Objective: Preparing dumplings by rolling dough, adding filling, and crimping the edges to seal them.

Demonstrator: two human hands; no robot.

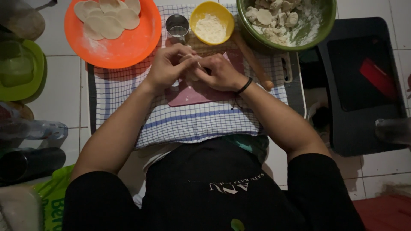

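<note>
My left hand [169, 66] and my right hand [222, 72] meet over a pink cutting board [188, 95], fingers pinched together on a small pale piece of dough [193, 70] that is mostly hidden between them. A black band circles my right wrist. Behind the hands stand an orange plate [128, 45] with several flat round dough wrappers [107, 17], a small metal cup [177, 26], a yellow bowl of flour [211, 23] and a green bowl [295, 40] of floury dough lumps. A wooden rolling pin [252, 60] lies beside my right hand.
A blue-checked white cloth [192, 124] covers the low work surface on a white tiled floor. Green containers [19, 70] and bottles [34, 130] lie at the left. A black tray [364, 124] with a red object sits at the right.
</note>
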